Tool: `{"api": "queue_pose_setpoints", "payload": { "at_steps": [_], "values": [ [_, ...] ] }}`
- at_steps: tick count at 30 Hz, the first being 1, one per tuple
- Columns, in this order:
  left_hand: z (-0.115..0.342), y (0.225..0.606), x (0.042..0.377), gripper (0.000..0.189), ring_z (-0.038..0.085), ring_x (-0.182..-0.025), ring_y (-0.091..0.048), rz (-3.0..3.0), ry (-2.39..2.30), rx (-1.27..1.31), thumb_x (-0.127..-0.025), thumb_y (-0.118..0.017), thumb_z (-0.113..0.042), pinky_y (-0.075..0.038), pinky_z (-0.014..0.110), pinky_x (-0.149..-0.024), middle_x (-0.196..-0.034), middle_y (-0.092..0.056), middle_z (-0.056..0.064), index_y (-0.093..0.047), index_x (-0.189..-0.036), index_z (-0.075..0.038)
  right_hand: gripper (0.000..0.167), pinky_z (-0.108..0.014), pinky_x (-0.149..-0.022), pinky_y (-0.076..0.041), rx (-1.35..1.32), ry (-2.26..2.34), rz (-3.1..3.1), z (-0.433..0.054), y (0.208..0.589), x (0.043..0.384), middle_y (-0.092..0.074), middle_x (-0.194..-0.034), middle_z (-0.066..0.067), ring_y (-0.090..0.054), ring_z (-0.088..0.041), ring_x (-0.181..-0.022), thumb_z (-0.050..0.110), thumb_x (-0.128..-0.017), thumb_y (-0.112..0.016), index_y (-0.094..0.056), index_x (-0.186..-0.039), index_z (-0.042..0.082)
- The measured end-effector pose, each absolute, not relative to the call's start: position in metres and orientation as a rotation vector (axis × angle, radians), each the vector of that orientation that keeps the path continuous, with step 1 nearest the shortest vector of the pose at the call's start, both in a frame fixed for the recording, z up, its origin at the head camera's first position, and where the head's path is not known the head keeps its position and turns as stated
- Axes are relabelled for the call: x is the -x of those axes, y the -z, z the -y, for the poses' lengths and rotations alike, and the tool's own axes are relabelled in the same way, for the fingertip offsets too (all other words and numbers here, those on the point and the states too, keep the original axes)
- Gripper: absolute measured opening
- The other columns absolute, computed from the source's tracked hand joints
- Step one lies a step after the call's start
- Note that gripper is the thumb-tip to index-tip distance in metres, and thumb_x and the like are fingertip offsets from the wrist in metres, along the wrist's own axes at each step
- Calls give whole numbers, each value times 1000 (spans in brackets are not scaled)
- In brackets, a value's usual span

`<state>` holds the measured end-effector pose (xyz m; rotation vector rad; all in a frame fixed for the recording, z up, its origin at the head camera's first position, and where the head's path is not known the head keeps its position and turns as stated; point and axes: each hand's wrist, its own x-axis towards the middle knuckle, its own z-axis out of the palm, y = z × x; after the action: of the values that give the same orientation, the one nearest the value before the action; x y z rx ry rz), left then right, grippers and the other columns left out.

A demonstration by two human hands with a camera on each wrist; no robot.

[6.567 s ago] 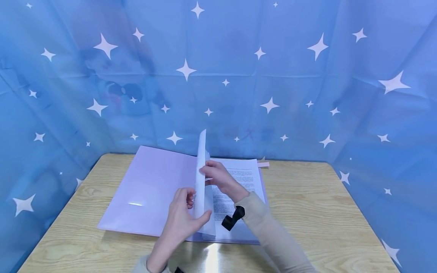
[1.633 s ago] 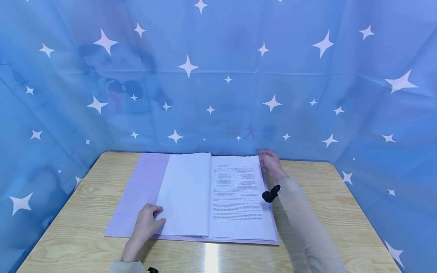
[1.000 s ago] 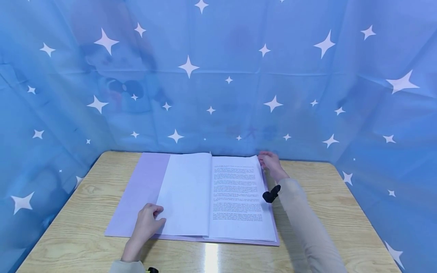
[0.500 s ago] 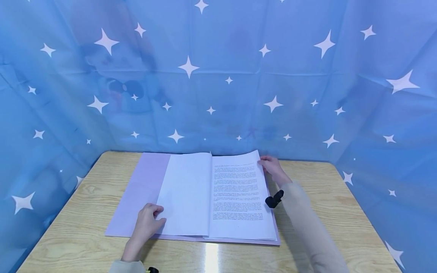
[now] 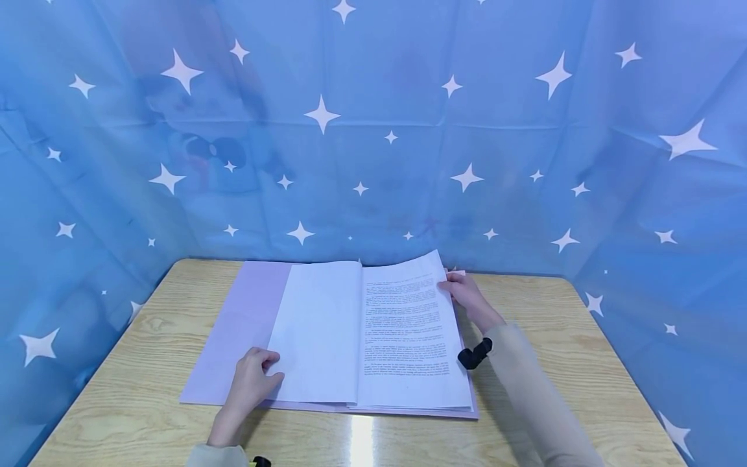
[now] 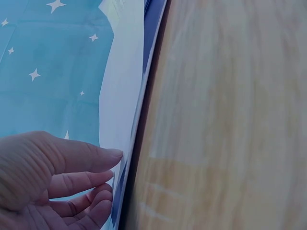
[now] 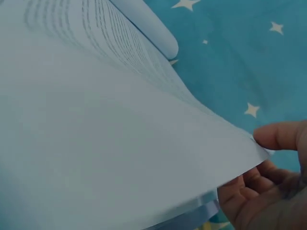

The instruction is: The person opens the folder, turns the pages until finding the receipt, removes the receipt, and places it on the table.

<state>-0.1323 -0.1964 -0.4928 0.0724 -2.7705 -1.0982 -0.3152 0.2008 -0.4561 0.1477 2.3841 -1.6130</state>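
Note:
A lilac folder (image 5: 233, 344) lies spread on the table, with a blank white page (image 5: 315, 331) turned to its left side. On the right side is a printed page (image 5: 405, 331), its top right corner bent up off the sheets below. My right hand (image 5: 469, 299) pinches that page's right edge near the top; in the right wrist view the thumb (image 7: 278, 135) is over the paper and the fingers are under it. My left hand (image 5: 251, 383) rests at the blank page's lower left edge, fingers loosely bent, thumb and fingertips (image 6: 105, 184) close to the paper.
The wooden table (image 5: 560, 363) shows around the folder. A small pink tab (image 5: 460, 272) sticks out behind the right hand. Behind the table hangs a blue curtain (image 5: 373, 155) with white stars, close to the folder's far edge.
Earlier, both hands turned a page over to the left. Lately my right hand has taken hold of the printed page's corner and lifted it, shifting slightly toward me; the left hand stays put.

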Motion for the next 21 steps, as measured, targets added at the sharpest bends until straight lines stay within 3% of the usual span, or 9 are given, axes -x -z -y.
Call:
{"api": "queue_pose_setpoints", "payload": {
  "at_steps": [10,21],
  "values": [
    [197,493,132,27,22,-75,-53,2780,1103,-79,-68,-74,5,-48,35,-67,-84,-56,11,-66,-93,10,41,-29,-76,-48,-31,1716,-2244,-201,451,302,-57,-120,-20,-62,-18,-91,16,-96,-49,-45,-133,-2],
    [197,493,133,27,20,-74,-52,2785,1107,-83,-68,-74,4,-48,33,-66,-83,-55,10,-66,-93,10,45,-28,-74,-50,71,1759,-2168,-198,443,283,-59,-118,-21,-64,-18,-89,11,-95,-49,-40,-135,-7]
  ]
}}
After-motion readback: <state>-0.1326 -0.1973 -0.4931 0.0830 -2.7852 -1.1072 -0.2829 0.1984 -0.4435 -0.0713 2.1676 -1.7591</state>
